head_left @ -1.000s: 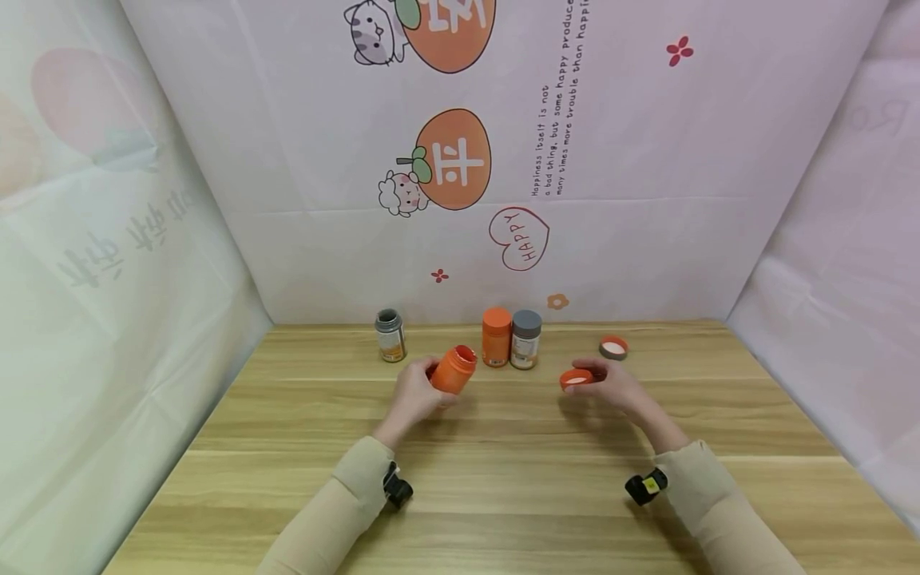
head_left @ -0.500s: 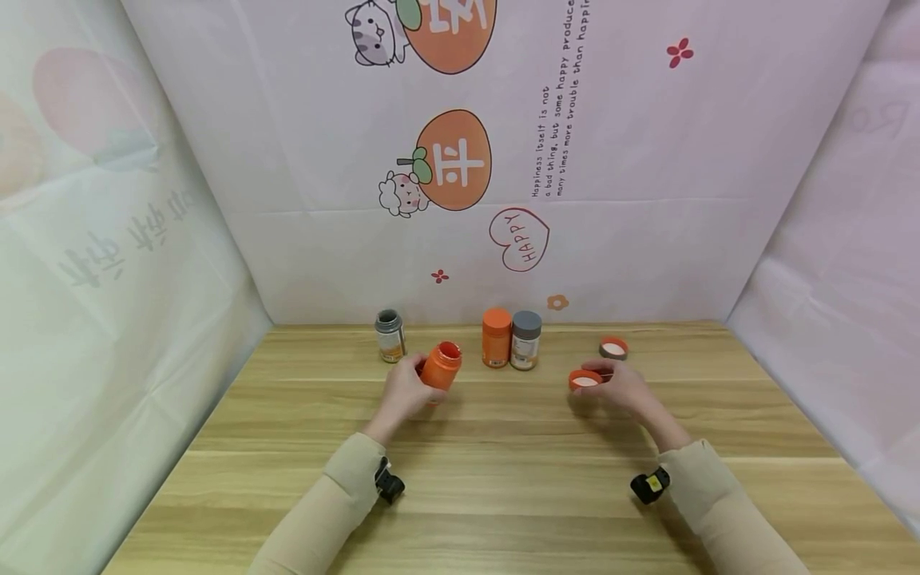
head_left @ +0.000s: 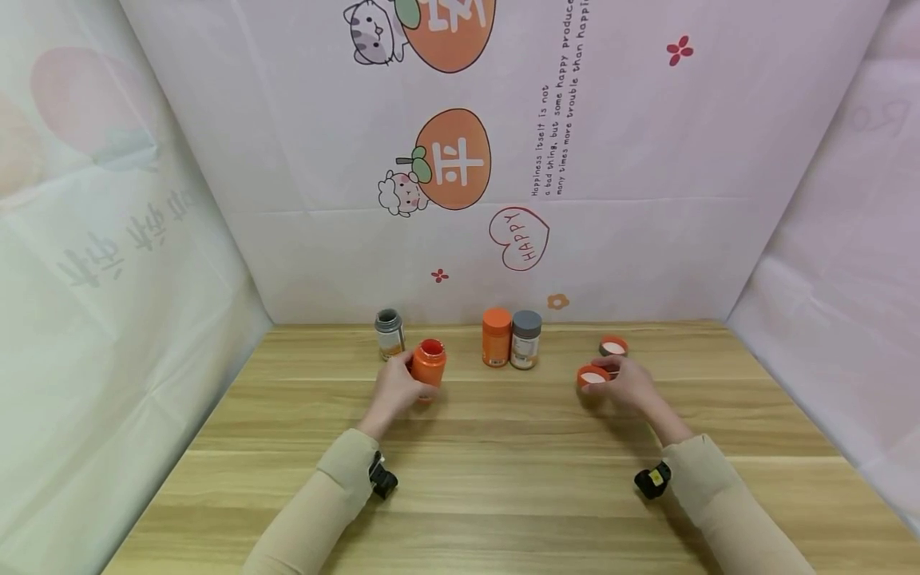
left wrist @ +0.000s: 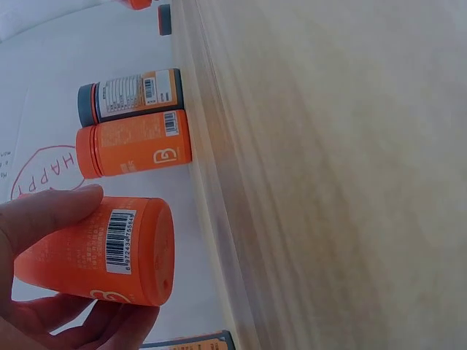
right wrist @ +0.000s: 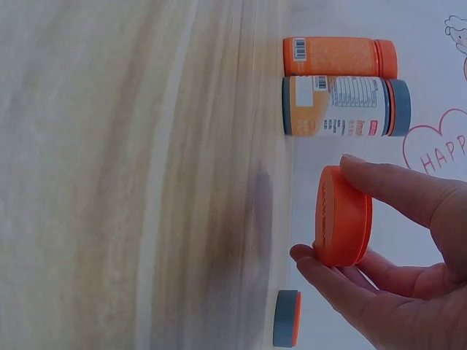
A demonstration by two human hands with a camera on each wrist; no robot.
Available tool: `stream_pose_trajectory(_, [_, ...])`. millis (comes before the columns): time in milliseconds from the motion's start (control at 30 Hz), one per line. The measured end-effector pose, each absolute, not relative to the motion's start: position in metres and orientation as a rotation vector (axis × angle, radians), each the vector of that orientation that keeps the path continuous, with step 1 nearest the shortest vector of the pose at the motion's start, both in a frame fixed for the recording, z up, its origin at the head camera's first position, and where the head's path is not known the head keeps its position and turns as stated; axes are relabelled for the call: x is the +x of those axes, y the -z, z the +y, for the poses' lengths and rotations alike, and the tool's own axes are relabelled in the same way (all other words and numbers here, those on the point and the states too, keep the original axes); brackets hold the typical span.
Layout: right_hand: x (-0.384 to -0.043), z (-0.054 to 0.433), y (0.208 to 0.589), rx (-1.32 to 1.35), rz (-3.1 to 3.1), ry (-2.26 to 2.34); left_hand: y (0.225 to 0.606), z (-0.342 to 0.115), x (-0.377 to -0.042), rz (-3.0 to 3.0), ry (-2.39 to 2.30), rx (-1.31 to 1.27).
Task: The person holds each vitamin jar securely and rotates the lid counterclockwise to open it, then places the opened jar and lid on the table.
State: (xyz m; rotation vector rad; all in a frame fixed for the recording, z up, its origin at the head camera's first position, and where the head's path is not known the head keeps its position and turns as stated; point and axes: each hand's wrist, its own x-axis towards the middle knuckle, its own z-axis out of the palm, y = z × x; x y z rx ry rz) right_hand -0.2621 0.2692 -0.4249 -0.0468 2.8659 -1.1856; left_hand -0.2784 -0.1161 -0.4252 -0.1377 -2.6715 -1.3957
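My left hand [head_left: 394,389] grips an uncapped orange bottle [head_left: 429,366], its red inside showing at the mouth. In the left wrist view the bottle [left wrist: 102,248] is held above the table, thumb on one side and fingers on the other, its barcode showing. Between thumb and fingertips my right hand [head_left: 627,385] pinches an orange lid [head_left: 592,377], with its white inner face turned up. The right wrist view shows this lid [right wrist: 343,216] raised over the table. Just behind the left hand stands an uncapped grey bottle [head_left: 389,331]. A grey lid with an orange inner rim [head_left: 613,346] lies behind the right hand.
A capped orange bottle [head_left: 496,339] and a capped grey-lidded bottle [head_left: 526,340] stand side by side at the back of the wooden table [head_left: 503,479]. A printed white sheet [head_left: 611,255] rises behind the table, and more sheeting hangs at both sides.
My left hand has carried the orange bottle leftward and turned it more upright. My right hand has moved slightly right with the orange lid, toward the grey lid.
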Motion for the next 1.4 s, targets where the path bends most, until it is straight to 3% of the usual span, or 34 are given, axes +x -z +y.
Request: stream_pose_trajectory(1400, [-0.284, 0.295, 0.437, 0.078, 2.976, 0.954, 0.428, -0.147, -0.297, -2.718, 1.331, 0.013])
